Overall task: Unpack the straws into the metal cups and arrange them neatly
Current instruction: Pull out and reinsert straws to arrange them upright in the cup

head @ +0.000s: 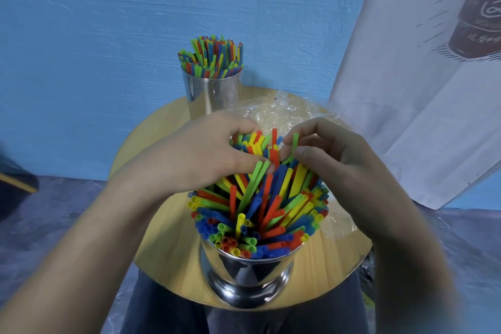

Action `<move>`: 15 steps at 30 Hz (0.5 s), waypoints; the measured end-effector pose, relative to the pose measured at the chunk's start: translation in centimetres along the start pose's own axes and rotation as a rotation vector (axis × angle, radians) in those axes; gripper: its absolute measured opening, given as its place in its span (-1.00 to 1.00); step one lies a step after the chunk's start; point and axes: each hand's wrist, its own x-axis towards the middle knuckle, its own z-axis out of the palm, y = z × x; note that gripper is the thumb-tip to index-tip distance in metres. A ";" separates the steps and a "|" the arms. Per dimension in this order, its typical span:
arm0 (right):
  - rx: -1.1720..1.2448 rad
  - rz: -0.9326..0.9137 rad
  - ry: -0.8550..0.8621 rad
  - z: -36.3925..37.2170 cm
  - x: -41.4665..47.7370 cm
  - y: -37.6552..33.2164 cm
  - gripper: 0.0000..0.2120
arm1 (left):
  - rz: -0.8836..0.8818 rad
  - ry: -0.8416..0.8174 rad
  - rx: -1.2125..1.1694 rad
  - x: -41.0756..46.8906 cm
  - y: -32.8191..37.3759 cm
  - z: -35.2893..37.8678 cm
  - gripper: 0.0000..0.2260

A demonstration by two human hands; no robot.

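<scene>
Near cup (249, 276): straws (260, 206) lean away from me. My left hand (198, 154) clasps far tips; my right hand (333, 160), just beside, pinches green straw (294, 144).

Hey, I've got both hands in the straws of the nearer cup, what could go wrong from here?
1. The near cup stands close to the front edge of the table. With the left hand gripping a bunch of straws and the right hand pinching a green straw, a sideways push might tip it off.
2. The straws fan out past the rim, so outer ones may slip out.
</scene>
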 end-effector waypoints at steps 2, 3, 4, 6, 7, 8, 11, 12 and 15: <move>-0.002 0.009 0.027 0.0 0.0 0.3 -0.83 | 0.001 0.013 -0.012 0.0 0.2 0.1 -0.80; 0.001 0.014 0.039 0.0 0.0 0.4 -0.83 | 0.005 0.027 -0.018 0.0 0.2 0.1 -0.80; 0.006 0.021 0.045 0.0 0.0 0.4 -0.82 | 0.006 0.041 -0.023 0.1 0.1 0.2 -0.80; 0.010 0.032 0.019 -0.1 0.0 0.5 -0.81 | -0.010 0.040 -0.028 0.1 0.0 0.2 -0.81; 0.008 0.034 -0.007 -0.1 0.0 0.5 -0.82 | -0.020 0.020 -0.028 0.1 0.0 0.2 -0.83; 0.006 0.033 -0.030 -0.1 0.0 0.5 -0.83 | -0.024 0.001 -0.026 0.1 0.0 0.2 -0.87; 0.006 0.025 -0.035 -0.1 0.0 0.4 -0.77 | -0.013 0.024 -0.032 0.2 -0.1 0.3 -0.96; 0.019 0.026 -0.030 -0.1 0.0 0.4 -0.76 | -0.006 0.043 -0.043 0.2 -0.1 0.3 -0.97; 0.074 0.019 -0.041 0.0 0.0 0.5 -0.74 | 0.009 0.082 -0.102 0.0 0.0 0.5 -0.96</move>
